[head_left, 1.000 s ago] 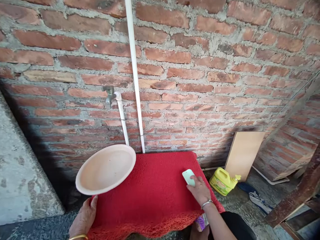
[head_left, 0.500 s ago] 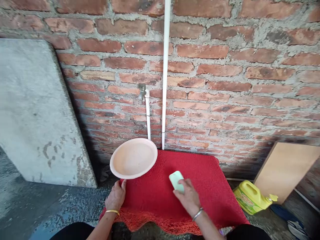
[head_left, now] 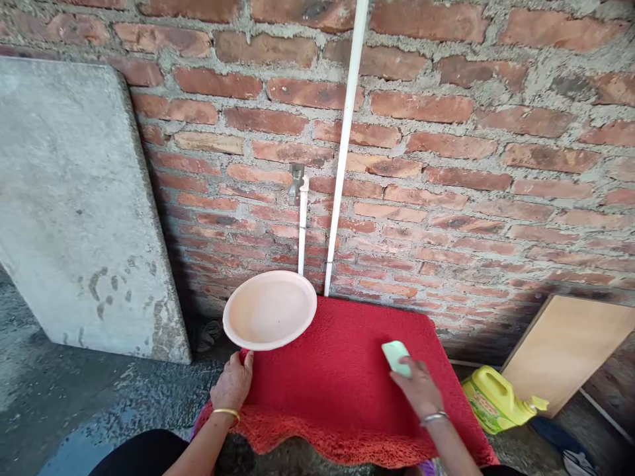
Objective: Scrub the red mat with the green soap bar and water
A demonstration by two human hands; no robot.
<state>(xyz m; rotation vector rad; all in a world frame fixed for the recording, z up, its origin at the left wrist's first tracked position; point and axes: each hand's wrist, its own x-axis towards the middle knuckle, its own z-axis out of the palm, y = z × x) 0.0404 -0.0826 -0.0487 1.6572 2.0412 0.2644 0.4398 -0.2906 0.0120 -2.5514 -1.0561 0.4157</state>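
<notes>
A red, fuzzy-textured mat (head_left: 322, 390) lies spread over a low support and hangs in a wavy fold at the near side. My right hand (head_left: 419, 390) grips a pale green block with rounded corners (head_left: 395, 357), held against the mat's right part; its underside is hidden. At the mat's left edge, my left hand (head_left: 233, 382) has its fingers closed over the border, partly out of sight. Just beyond that hand, a pale pink basin (head_left: 270, 311) rests on the mat's far left corner, with no water visible inside.
A tap (head_left: 296, 182) on a white pipe rises behind the basin along the brick wall (head_left: 421, 106). To the left leans a grey slab (head_left: 89, 198) above wet floor. A yellow jug (head_left: 499, 400), a wooden board (head_left: 565, 344) and slippers (head_left: 565, 439) are at right.
My right hand has slid the pale green block to the right across the mat. My left hand stays at the left edge. The view has tilted slightly.
</notes>
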